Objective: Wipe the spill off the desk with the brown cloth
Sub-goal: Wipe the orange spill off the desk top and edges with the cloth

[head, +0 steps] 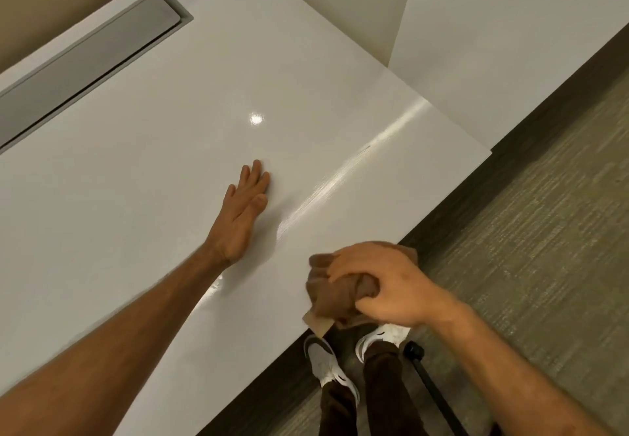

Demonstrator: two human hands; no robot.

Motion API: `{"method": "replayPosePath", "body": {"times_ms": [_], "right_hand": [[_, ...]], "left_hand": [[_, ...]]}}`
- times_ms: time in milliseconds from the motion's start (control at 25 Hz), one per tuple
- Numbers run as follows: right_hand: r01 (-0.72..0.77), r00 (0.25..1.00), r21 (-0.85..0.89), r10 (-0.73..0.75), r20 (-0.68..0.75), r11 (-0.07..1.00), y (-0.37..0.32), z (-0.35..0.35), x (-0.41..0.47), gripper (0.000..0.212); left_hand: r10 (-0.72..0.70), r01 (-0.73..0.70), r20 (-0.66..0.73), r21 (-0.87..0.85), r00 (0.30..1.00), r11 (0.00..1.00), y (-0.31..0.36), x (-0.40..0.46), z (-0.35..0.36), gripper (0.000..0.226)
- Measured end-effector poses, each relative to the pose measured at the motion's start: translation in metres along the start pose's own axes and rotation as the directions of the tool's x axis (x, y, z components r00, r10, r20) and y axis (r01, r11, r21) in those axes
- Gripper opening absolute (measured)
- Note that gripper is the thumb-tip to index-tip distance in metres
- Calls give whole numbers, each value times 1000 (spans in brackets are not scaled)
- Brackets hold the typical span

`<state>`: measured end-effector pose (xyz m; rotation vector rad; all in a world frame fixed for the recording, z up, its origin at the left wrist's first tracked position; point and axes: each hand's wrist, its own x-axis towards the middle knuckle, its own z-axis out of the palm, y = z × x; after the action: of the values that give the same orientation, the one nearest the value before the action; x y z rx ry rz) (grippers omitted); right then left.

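A: Hands, item one: left hand [243, 210]. Pose?

B: Flat on the desk [136, 180], palm down, arm straight out from lower left. Fingers extended and held close together, thumb alongside. Grips nothing.

A: Item two: right hand [377, 285].

B: Curled over the cloth [335, 294], knuckles up, wrist entering from lower right. Fingers closed around the bunched fabric, thumb tucked under its near side.

A: Cloth, location?

B: Brown, wadded, at the near edge of the desk. One corner hangs just past that edge, above the shoes [328, 365]. Whether the wad presses on the surface or rides just above it, I cannot tell.

A: Spill?

B: Streak [326, 193] of smeared sheen, running diagonally from near the left hand up toward the far right corner. A small wet glint [216, 285] shows beside the left forearm. Hard to tell wetness from reflection; a round lamp glare [256, 118] sits further in.

A: Edges.

B: Near edge runs diagonally from bottom centre to the right corner; carpet [527, 265] below it. Right side meets a white panel [510, 44]. Far left, a grey cable tray [85, 67], lid in place, recessed along the wall side.

A: Open room?

B: Wide bare surface between tray and hands. The two hands are apart, with the streak's lower end between them. Dark pole [432, 388] stands on the floor just beside the right shoe.
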<state>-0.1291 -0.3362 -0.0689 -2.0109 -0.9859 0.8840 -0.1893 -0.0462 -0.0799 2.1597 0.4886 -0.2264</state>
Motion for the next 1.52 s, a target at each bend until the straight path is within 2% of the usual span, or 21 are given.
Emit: {"method": "replayPosePath", "body": {"times_ms": [80, 160, 280, 360, 480, 560, 680, 800, 920, 1080, 1240, 1360, 1520], "right_hand": [[-143, 971, 85, 156, -180, 986, 19, -39, 1, 56], [-219, 920, 146, 254, -297, 965, 25, -64, 18, 58], [-234, 834, 234, 318, -450, 944, 20, -76, 62, 55], [-204, 810, 227, 294, -508, 952, 10, -70, 96, 55], [-82, 882, 77, 108, -459, 994, -14, -36, 133, 65], [16, 934, 8, -13, -358, 1000, -32, -6, 139, 64], [155, 967, -34, -159, -199, 987, -40, 21, 118, 57], [175, 983, -30, -176, -47, 984, -33, 30, 84, 53], [124, 991, -57, -127, -46, 991, -13, 20, 54, 54], [-18, 956, -83, -8, -293, 996, 30, -24, 35, 63], [-94, 827, -146, -4, -562, 985, 62, -66, 38, 62], [-145, 742, -149, 7, -670, 978, 76, -89, 49, 59], [-186, 683, -112, 47, -729, 976, 91, -108, 56, 60]], "left_hand": [[14, -14, -11, -5, 1000, 1000, -2, 0, 1, 49], [14, -15, -24, -18, 1000, 1000, -1, 0, 4, 48], [2, -3, -21, -41, 1000, 999, 0, -1, 3, 48], [-1, 0, -15, -42, 1000, 999, -1, -1, 3, 49], [-9, 8, -26, -64, 1000, 998, -1, 0, 4, 48], [-22, 14, -52, -144, 998, 990, -1, -1, 5, 52], [-82, 54, -89, -282, 993, 958, 1, 0, 2, 63], [-108, 82, -83, -272, 991, 959, 5, -2, 0, 61], [-67, 52, -99, -142, 993, 989, 9, -5, 6, 66], [-9, 8, -159, -7, 987, 1000, 8, -5, 14, 65], [-2, 18, -221, 69, 975, 997, 9, -2, 26, 81], [-4, 29, -277, 88, 961, 996, 15, 5, 33, 82], [112, -79, -263, 134, 958, 988, 47, 35, 50, 74]]}}
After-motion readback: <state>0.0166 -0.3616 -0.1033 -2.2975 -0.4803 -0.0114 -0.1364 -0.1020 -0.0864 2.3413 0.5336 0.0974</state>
